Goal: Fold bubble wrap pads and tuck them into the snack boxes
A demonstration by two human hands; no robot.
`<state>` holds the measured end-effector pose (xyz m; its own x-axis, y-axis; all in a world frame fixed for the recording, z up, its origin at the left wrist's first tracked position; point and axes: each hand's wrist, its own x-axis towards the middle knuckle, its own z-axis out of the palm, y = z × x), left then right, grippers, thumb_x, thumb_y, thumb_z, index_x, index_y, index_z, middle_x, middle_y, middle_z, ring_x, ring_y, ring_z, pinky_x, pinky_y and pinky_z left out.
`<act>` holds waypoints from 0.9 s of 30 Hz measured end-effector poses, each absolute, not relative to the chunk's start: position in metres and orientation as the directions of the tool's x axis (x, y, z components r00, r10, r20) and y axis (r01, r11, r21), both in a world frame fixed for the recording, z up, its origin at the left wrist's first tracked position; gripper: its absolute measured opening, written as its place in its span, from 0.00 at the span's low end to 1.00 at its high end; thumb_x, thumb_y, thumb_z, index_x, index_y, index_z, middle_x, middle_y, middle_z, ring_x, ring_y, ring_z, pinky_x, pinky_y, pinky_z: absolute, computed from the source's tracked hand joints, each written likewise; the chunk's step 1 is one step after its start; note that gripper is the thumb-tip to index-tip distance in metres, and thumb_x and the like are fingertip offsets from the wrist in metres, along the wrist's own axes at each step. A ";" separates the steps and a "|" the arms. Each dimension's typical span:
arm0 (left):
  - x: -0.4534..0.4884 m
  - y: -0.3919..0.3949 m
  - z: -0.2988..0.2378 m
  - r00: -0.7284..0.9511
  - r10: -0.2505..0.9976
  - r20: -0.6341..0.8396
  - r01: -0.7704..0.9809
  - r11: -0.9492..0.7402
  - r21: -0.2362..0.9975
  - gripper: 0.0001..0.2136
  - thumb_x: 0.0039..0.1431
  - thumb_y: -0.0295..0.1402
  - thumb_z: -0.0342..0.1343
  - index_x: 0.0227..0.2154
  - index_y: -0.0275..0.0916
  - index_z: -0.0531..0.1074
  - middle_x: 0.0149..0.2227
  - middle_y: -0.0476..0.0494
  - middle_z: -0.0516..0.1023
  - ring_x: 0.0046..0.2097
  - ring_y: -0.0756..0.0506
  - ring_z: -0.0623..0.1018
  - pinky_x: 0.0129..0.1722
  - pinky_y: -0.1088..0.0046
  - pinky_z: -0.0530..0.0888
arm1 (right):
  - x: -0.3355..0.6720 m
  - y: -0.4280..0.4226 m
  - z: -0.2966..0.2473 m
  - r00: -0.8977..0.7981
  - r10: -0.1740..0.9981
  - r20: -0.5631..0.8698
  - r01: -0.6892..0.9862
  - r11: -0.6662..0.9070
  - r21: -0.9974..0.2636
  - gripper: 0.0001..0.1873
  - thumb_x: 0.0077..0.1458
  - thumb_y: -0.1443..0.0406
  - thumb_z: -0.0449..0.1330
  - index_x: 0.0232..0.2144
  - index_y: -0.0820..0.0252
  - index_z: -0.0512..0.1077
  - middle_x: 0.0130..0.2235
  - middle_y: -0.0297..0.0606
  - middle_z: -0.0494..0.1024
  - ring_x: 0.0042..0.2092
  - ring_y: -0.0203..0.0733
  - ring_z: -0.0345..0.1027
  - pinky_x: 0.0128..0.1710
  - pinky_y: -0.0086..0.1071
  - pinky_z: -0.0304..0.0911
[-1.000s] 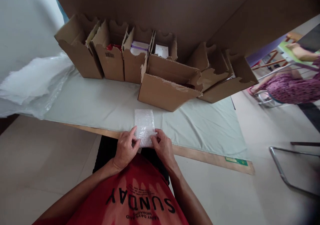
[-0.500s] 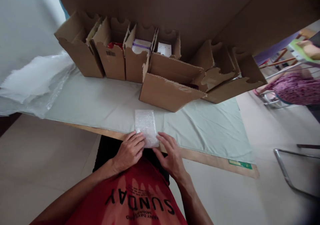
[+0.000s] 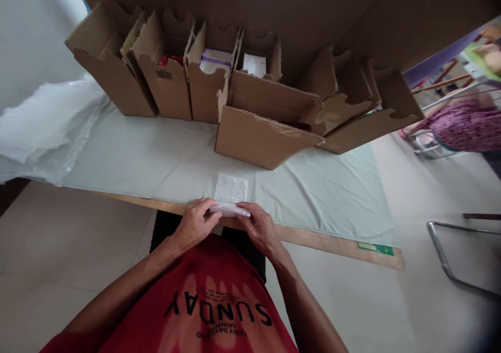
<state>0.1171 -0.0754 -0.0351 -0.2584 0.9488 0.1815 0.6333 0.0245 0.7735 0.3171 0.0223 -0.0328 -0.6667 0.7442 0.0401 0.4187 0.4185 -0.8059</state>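
Observation:
A small piece of bubble wrap (image 3: 230,191) lies on the pale green cloth (image 3: 156,160) at the table's near edge. Its near end is folded up into a roll. My left hand (image 3: 193,227) pinches the left end of that roll with thumb and fingers. My right hand (image 3: 258,227) pinches the right end the same way. Whatever sits inside the roll is hidden.
A row of open cardboard boxes (image 3: 168,81) stands along the back, one larger box (image 3: 258,133) closer in. Crumpled clear plastic sheeting (image 3: 43,128) lies at the left. A person in a purple patterned garment (image 3: 465,126) is at the far right, beside a metal chair frame (image 3: 450,259).
Both hands went from lying flat at the wrap's near end to pinching it. The near end has been rolled forward, so the flat part looks shorter.

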 end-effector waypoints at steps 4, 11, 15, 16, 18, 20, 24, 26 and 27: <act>0.118 -0.053 -0.033 -0.325 0.945 -0.026 0.646 0.242 0.724 0.07 0.64 0.34 0.54 0.39 0.39 0.75 0.29 0.49 0.79 0.30 0.47 0.76 0.32 0.73 0.68 | 0.308 0.025 -0.033 -0.528 0.845 -0.087 0.467 0.203 -0.861 0.18 0.62 0.59 0.57 0.51 0.60 0.74 0.37 0.38 0.81 0.34 0.41 0.73 0.37 0.34 0.69; 0.121 -0.018 -0.019 -0.299 0.931 -0.207 0.847 0.359 0.391 0.11 0.69 0.37 0.51 0.42 0.38 0.76 0.36 0.39 0.84 0.39 0.40 0.82 0.34 0.70 0.67 | 0.297 0.034 -0.044 -0.395 0.918 -0.046 0.450 0.150 -0.880 0.21 0.57 0.59 0.59 0.52 0.60 0.72 0.35 0.35 0.77 0.31 0.38 0.70 0.34 0.32 0.68; 0.124 -0.011 -0.014 -0.272 0.925 -0.266 0.888 0.347 0.301 0.11 0.69 0.37 0.50 0.43 0.39 0.76 0.40 0.38 0.85 0.43 0.38 0.83 0.35 0.69 0.68 | 0.298 0.033 -0.049 -0.397 0.917 -0.018 0.506 0.203 -0.838 0.21 0.58 0.61 0.59 0.53 0.59 0.71 0.41 0.40 0.79 0.32 0.40 0.72 0.37 0.36 0.72; 0.125 -0.010 -0.013 -0.271 0.924 -0.271 0.892 0.347 0.289 0.11 0.70 0.37 0.50 0.43 0.39 0.76 0.40 0.38 0.85 0.43 0.38 0.83 0.35 0.69 0.68 | 0.299 0.034 -0.048 -0.405 0.914 0.021 0.534 0.255 -0.806 0.21 0.58 0.62 0.58 0.53 0.59 0.71 0.44 0.43 0.79 0.36 0.42 0.74 0.41 0.38 0.73; 0.126 -0.010 -0.013 -0.273 0.922 -0.275 0.897 0.347 0.274 0.11 0.70 0.37 0.50 0.43 0.39 0.75 0.41 0.38 0.85 0.44 0.38 0.84 0.35 0.69 0.69 | 0.298 0.041 -0.045 -0.456 0.882 0.116 0.590 0.398 -0.703 0.22 0.58 0.64 0.59 0.55 0.59 0.71 0.52 0.47 0.77 0.47 0.48 0.74 0.50 0.44 0.71; 0.127 -0.010 -0.014 -0.269 0.926 -0.264 0.900 0.339 0.272 0.11 0.70 0.36 0.50 0.44 0.39 0.75 0.41 0.38 0.85 0.43 0.38 0.84 0.35 0.69 0.69 | 0.296 0.053 -0.040 -0.557 0.816 0.153 0.626 0.533 -0.569 0.26 0.57 0.65 0.62 0.58 0.60 0.69 0.58 0.51 0.74 0.55 0.55 0.70 0.56 0.49 0.67; 0.128 -0.012 -0.019 -0.282 0.940 -0.192 0.896 0.330 0.297 0.09 0.69 0.34 0.51 0.41 0.39 0.76 0.39 0.39 0.84 0.41 0.40 0.83 0.34 0.70 0.69 | 0.286 0.082 -0.026 -0.721 0.693 -0.013 0.649 0.668 -0.363 0.34 0.54 0.63 0.68 0.61 0.65 0.67 0.56 0.54 0.76 0.53 0.58 0.70 0.55 0.50 0.65; 0.127 -0.014 -0.024 -0.301 0.944 -0.136 0.883 0.330 0.335 0.08 0.68 0.33 0.52 0.39 0.39 0.76 0.36 0.39 0.84 0.38 0.41 0.83 0.33 0.71 0.69 | 0.280 0.092 -0.020 -0.744 0.661 -0.096 0.653 0.689 -0.315 0.32 0.54 0.61 0.70 0.59 0.65 0.70 0.51 0.53 0.79 0.50 0.57 0.70 0.52 0.47 0.65; 0.127 -0.015 -0.027 -0.309 0.946 -0.099 0.873 0.323 0.364 0.07 0.67 0.33 0.53 0.39 0.39 0.76 0.36 0.40 0.83 0.37 0.41 0.82 0.33 0.71 0.70 | 0.277 0.095 -0.018 -0.747 0.652 -0.128 0.655 0.692 -0.304 0.30 0.53 0.60 0.70 0.56 0.64 0.72 0.49 0.51 0.80 0.49 0.56 0.71 0.51 0.46 0.64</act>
